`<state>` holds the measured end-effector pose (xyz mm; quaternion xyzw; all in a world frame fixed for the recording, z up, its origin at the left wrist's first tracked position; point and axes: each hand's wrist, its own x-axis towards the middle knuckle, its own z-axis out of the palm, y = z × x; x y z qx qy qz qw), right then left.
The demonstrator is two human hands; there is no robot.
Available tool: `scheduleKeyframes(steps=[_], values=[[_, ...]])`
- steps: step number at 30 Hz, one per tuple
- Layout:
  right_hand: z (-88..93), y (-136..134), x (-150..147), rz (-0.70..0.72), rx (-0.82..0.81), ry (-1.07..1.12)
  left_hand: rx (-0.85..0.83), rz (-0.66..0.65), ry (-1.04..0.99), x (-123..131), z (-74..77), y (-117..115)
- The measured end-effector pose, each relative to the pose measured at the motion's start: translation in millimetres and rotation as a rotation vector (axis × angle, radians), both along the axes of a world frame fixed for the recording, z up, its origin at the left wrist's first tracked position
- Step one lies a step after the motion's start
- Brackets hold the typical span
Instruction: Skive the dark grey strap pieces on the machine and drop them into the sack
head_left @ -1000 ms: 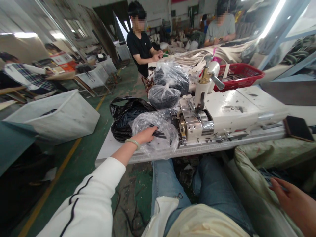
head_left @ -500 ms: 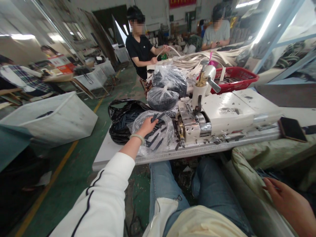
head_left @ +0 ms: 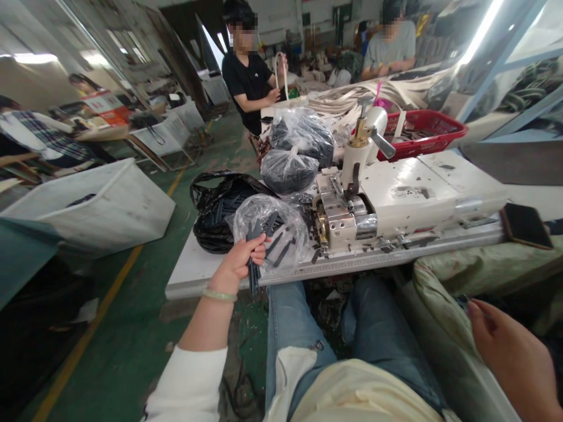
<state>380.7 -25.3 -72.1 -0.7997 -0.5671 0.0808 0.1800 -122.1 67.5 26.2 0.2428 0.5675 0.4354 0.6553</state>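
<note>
My left hand point(head_left: 243, 256) is closed around a bundle of dark strips point(head_left: 254, 278) at the table's front edge, with the strips hanging below the fingers and poking up above them. Just behind it a clear plastic bag point(head_left: 299, 234) lies open with more dark strips point(head_left: 280, 249) inside. To its left sits a black plastic bag point(head_left: 213, 234) full of similar strips. At the lower right, my right hand point(head_left: 512, 351) has its fingers pressed together beside the green cloth point(head_left: 435, 281) lining a bin. Something small and dark shows at its fingertips, too unclear to name.
A cream machine point(head_left: 345, 217) with a metal head stands on the white table point(head_left: 182, 281). Tied clear bags point(head_left: 290, 170), a red basket point(head_left: 435, 138) and a phone-like dark slab point(head_left: 525, 225) surround it. A co-worker in black point(head_left: 248, 82) handles a pale strap. A white bin point(head_left: 149, 205) stands left.
My left hand has moved from the clear bag towards me and down, bringing a bundle of dark strips to the table edge. The right hand has barely moved. The co-worker has raised the pale strap.
</note>
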Motion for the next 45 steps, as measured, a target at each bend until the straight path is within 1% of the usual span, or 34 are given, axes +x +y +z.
scheduleKeyframes(steps=[1,2,3,4,5,6,7,8,9,11,13,17,20,24,27,29,31,35,38,40,42,45], values=[[8.5,3.9,-16.2,0.026,0.057,0.029,-0.004,-0.009,-0.008,9.2,1.1,-16.8],[17.9,8.5,-35.9,0.073,0.101,0.114,-0.005,-0.027,-0.017,20.4,1.8,-32.7],[27.9,13.5,-58.5,0.123,0.137,0.268,0.004,-0.072,-0.023,33.2,1.9,-47.2],[37.8,18.7,-83.0,0.217,0.111,0.491,0.012,-0.123,-0.032,47.1,1.7,-60.0],[47.3,23.9,-108.1,0.311,0.040,0.756,0.007,-0.179,-0.048,61.6,1.2,-70.8],[55.6,28.9,-132.5,0.411,-0.066,0.996,-0.008,-0.227,-0.061,75.8,0.4,-79.7],[62.4,33.4,-154.8,0.499,-0.171,1.183,-0.024,-0.274,-0.067,89.0,-0.5,-86.7],[67.5,37.0,-173.7,0.561,-0.259,1.299,-0.039,-0.315,-0.067,100.6,-1.5,-92.2],[70.9,39.6,-188.5,0.589,-0.319,1.364,-0.050,-0.344,-0.062,110.0,-2.5,-96.5],[73.3,41.4,-204.4,0.577,-0.374,1.418,-0.061,-0.360,-0.058,121.0,-3.8,-103.2],[71.2,39.7,-204.4,0.512,-0.355,1.472,-0.059,-0.321,-0.086,122.7,-3.7,-108.9],[61.5,34.3,-183.2,0.425,-0.242,1.654,-0.039,-0.216,-0.171,116.7,-0.9,-119.1],[56.1,32.1,-171.1,0.415,-0.184,1.684,-0.040,-0.199,-0.183,120.0,-0.6,-121.5],[52.9,29.5,-166.5,0.434,-0.168,1.661,-0.062,-0.213,-0.192,134.9,-3.4,-118.2],[51.7,26.7,-165.4,0.453,-0.193,1.667,-0.069,-0.191,-0.174,145.7,-5.5,-115.8],[51.3,25.2,-163.9,0.450,-0.216,1.716,-0.054,-0.171,-0.143,150.2,-6.1,-115.2],[50.8,25.0,-161.3,0.436,-0.276,1.820,-0.030,-0.160,-0.103,152.3,-6.1,-115.3],[47.8,28.0,-153.7,0.416,-0.469,2.053,-0.005,-0.158,-0.061,151.9,-5.5,-115.6],[44.4,29.4,-148.4,0.413,-0.513,2.136,-0.012,-0.165,-0.061,150.2,-6.2,-116.0],[42.2,28.6,-146.2,0.419,-0.525,2.126,-0.013,-0.170,-0.062,149.5,-7.2,-116.4],[40.3,26.5,-145.0,0.439,-0.504,2.067,-0.013,-0.173,-0.058,149.4,-8.2,-116.5],[39.3,23.1,-143.4,0.510,-0.400,1.931,-0.011,-0.147,-0.050,150.0,-10.2,-115.0]])
